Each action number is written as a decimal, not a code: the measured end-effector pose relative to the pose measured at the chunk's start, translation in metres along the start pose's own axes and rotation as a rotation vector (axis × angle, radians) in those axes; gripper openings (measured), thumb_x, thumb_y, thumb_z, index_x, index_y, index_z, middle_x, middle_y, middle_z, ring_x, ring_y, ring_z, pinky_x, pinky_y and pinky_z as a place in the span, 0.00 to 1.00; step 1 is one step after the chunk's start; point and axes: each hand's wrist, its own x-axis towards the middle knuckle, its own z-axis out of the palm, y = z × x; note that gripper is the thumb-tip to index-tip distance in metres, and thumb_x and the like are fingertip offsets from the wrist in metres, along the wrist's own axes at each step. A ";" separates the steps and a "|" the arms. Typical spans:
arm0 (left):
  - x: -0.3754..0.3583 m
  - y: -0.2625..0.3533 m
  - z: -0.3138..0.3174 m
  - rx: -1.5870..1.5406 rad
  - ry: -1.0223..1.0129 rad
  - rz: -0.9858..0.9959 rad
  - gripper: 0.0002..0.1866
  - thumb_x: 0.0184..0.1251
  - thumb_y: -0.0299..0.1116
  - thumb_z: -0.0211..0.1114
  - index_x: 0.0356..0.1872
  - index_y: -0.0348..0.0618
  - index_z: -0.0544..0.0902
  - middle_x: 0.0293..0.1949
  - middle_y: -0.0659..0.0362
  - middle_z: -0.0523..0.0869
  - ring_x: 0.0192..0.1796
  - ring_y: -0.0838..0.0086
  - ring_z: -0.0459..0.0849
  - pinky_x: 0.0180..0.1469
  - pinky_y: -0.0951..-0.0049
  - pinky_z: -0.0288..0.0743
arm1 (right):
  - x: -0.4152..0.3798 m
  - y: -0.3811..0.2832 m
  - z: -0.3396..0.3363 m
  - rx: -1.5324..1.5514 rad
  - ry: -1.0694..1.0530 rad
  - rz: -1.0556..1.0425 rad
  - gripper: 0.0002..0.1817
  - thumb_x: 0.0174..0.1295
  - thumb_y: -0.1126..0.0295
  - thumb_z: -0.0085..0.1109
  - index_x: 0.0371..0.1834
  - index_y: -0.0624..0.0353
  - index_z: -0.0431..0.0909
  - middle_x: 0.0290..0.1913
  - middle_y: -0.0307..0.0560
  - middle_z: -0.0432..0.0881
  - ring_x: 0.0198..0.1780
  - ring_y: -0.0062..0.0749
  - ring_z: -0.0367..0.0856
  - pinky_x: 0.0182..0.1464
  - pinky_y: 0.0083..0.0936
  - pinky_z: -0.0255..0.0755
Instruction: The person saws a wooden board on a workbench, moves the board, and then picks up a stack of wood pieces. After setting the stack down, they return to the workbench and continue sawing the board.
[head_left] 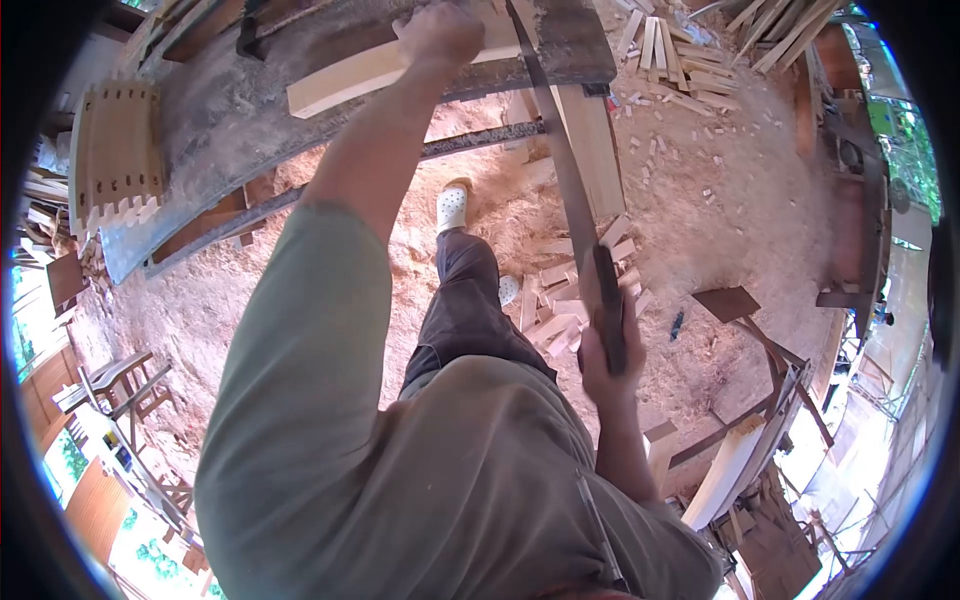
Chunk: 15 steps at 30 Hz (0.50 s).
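Observation:
My left hand (440,38) is closed over a pale wooden board (345,82), pressing on it at the top of the view. That board lies along the edge of a dusty workbench (240,115). In my right hand (612,350), fingers wrap round the dark handle of a handsaw (566,165). Its long blade slants up and away from me, and its far end overlaps the board just right of my left hand. Another pale plank (592,150) slopes down below the bench's right end, beside the blade.
Several slotted wooden pieces (118,145) stand side by side on the bench's left. Offcuts (555,300) lie on the sawdust-covered floor (740,200) near my feet. More wood scraps (680,60) are heaped at the upper right. A wooden frame (765,345) stands at right.

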 end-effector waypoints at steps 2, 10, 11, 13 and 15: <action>-0.009 0.002 -0.005 0.107 0.083 0.057 0.27 0.76 0.43 0.39 0.35 0.44 0.88 0.46 0.45 0.89 0.52 0.50 0.87 0.62 0.45 0.71 | 0.076 0.002 0.029 0.124 -0.026 0.115 0.31 0.66 0.73 0.59 0.73 0.68 0.63 0.50 0.54 0.85 0.45 0.28 0.84 0.46 0.27 0.78; -0.004 -0.007 -0.006 0.079 0.045 0.085 0.26 0.69 0.48 0.46 0.49 0.43 0.88 0.54 0.45 0.86 0.62 0.53 0.82 0.72 0.45 0.57 | 0.192 0.017 0.093 0.435 0.116 0.050 0.31 0.65 0.69 0.63 0.72 0.65 0.67 0.46 0.47 0.85 0.42 0.21 0.79 0.46 0.21 0.75; -0.004 -0.008 -0.006 0.137 0.026 0.049 0.26 0.68 0.49 0.47 0.50 0.44 0.87 0.55 0.45 0.86 0.62 0.53 0.81 0.71 0.46 0.58 | 0.179 0.020 0.090 0.450 0.143 0.055 0.31 0.65 0.69 0.63 0.71 0.65 0.68 0.47 0.47 0.85 0.44 0.22 0.80 0.47 0.20 0.75; -0.007 -0.009 -0.007 0.216 -0.007 0.048 0.27 0.68 0.51 0.48 0.51 0.44 0.87 0.56 0.45 0.86 0.62 0.53 0.81 0.71 0.47 0.60 | 0.162 0.020 0.084 0.479 0.206 0.080 0.31 0.65 0.69 0.63 0.71 0.65 0.68 0.48 0.47 0.85 0.46 0.22 0.81 0.49 0.20 0.75; -0.008 -0.007 -0.012 0.251 -0.033 0.001 0.28 0.67 0.53 0.49 0.53 0.44 0.87 0.57 0.46 0.85 0.63 0.54 0.81 0.69 0.50 0.63 | 0.158 0.014 0.079 0.468 0.186 0.074 0.31 0.66 0.69 0.62 0.71 0.65 0.68 0.49 0.48 0.85 0.50 0.23 0.82 0.53 0.20 0.75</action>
